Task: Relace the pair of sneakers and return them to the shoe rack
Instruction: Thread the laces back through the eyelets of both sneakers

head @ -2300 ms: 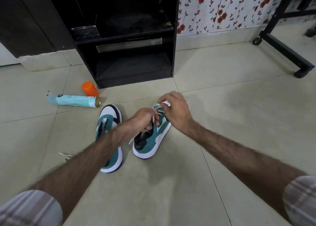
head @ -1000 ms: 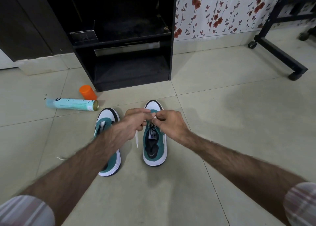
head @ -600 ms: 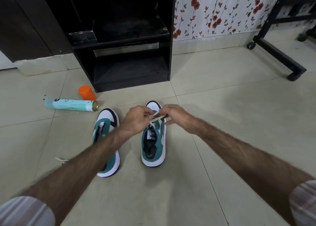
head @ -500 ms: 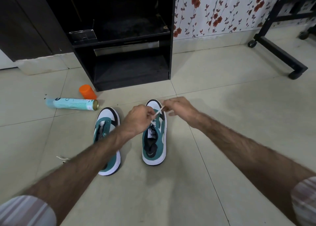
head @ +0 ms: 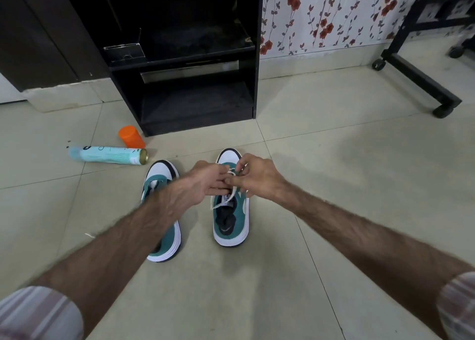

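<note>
Two green-and-white sneakers stand side by side on the tiled floor, toes pointing away from me. Both my hands meet over the eyelets of the right sneaker [head: 231, 226]. My left hand [head: 205, 182] and my right hand [head: 257, 179] each pinch the white lace [head: 226, 198], and one loose lace end trails down over the tongue toward the left. The left sneaker [head: 160, 180] is partly hidden under my left forearm; a bit of white lace shows at its front eyelets. The black shoe rack [head: 195, 82] stands just beyond the shoes, its low shelves dark.
A pale blue spray can [head: 108, 155] lies on its side left of the shoes, with an orange cap [head: 131, 136] behind it. A black wheeled frame [head: 421, 82] stands at the right. A floral wall runs behind it.
My hands drew apart pulling the lace taut, then came back together over the right sneaker's eyelets. Earlier that sneaker was turned from a slant to point straight ahead.
</note>
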